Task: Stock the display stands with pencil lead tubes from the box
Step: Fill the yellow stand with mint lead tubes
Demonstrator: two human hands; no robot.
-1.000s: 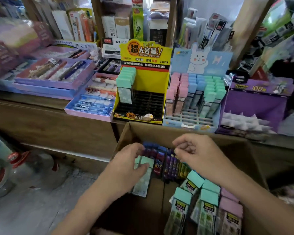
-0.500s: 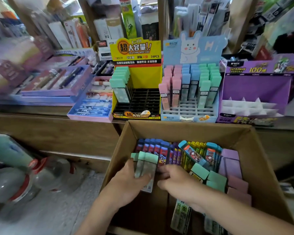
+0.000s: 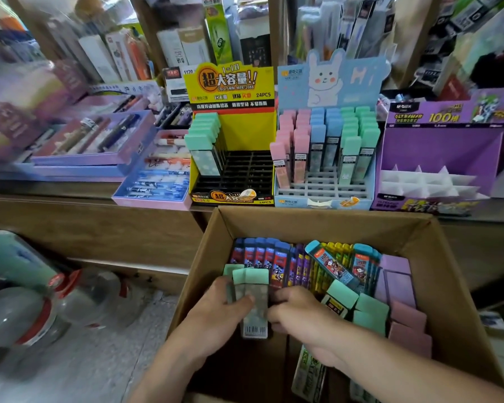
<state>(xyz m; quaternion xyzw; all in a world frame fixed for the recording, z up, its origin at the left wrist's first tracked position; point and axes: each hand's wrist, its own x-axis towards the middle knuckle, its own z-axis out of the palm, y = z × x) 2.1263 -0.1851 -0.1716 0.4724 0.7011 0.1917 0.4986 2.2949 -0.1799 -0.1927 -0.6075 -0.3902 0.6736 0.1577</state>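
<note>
Left hand (image 3: 218,312) gripping mint-capped lead tubes (image 3: 255,289), right hand (image 3: 300,318) pinching them, yellow stand (image 3: 245,132) marked "24PCS"

The box (image 3: 332,225) is showing matt brown cardboard. The tubes (image 3: 255,306) are gleaming as smooth clear plastic under mint caps. The counter (image 3: 93,228) is looking like wood, the yellow stand (image 3: 233,132) like glossy printed card.

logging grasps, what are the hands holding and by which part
The left hand grips mint-capped lead tubes by their clear middles. The right hand touches their right edge; a hold there is unclear.
</note>
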